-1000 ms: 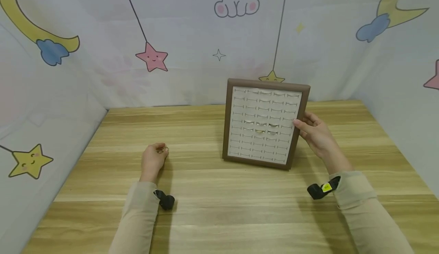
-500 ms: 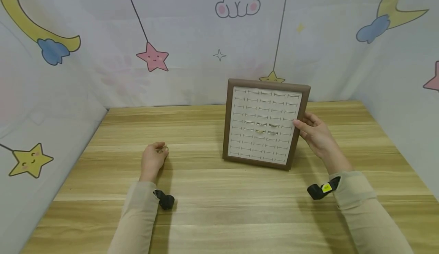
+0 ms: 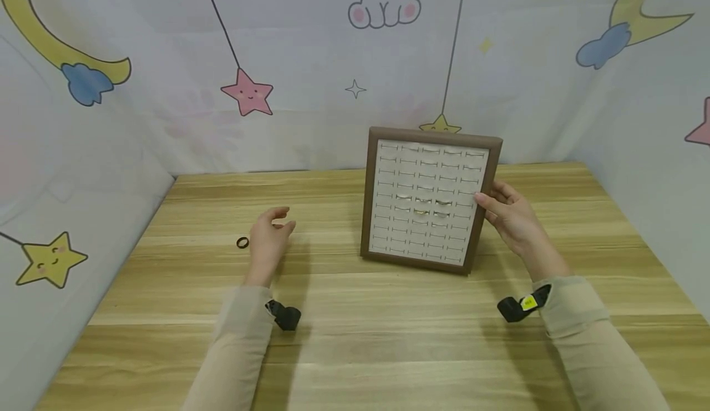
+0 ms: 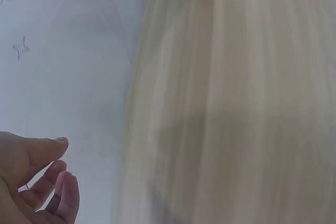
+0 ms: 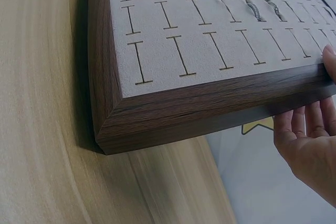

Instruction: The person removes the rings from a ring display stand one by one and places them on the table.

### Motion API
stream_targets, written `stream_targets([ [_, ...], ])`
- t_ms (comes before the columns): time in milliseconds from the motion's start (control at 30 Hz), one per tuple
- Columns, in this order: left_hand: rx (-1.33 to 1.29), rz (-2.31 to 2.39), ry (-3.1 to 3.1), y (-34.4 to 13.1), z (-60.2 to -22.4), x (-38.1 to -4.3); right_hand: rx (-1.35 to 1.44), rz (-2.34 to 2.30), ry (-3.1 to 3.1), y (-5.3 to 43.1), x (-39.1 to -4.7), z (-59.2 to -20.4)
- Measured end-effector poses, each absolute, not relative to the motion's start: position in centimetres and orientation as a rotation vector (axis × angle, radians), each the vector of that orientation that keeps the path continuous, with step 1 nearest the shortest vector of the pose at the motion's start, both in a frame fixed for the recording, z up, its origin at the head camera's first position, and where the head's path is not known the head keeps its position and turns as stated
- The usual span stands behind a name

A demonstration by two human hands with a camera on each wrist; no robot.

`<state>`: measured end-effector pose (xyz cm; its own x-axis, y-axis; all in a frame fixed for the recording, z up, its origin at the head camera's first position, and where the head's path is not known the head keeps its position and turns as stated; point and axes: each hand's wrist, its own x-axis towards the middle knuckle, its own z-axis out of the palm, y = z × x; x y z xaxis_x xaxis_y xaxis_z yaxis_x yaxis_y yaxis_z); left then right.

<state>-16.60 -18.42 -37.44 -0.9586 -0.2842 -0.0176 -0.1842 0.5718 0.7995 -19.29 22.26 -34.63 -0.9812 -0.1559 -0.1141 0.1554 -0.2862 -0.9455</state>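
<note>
The frame (image 3: 368, 195) is brown, its panel (image 3: 415, 180) off-white, the ring (image 3: 241, 246) black, tabletop (image 3: 377, 337) tan-streaked

Here's a draped booth (image 3: 632, 115), cloth walls (image 3: 310, 134) with cartoon stars (image 3: 247, 93) hemming a wood-grain table (image 3: 355, 337). Home or studio? Hard to tell.

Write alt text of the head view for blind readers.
A person's right hand holds the edge of a brown-framed display board standing tilted on a wooden table, several rings in its slots. The left hand, fingers loosely curved, is beside a dark ring lying on the table.
</note>
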Motion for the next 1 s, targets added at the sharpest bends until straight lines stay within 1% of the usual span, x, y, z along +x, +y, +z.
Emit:
stream_targets([
  [467,0.149,-1.464,-2.503,-11.0,-34.6,-17.3,-0.013,-2.368,1.753,22.3,-19.2,-34.8],
  [767,0.008,-1.511,-2.483,-7.1,-34.0,-17.2,-0.027,-2.368,1.752,22.3,-19.3,-34.7],
  [1000,-0.092,-1.511,-2.520,-5.0,-33.7,-16.6,-0.020,-2.368,1.749,22.3,-19.2,-34.6],
])
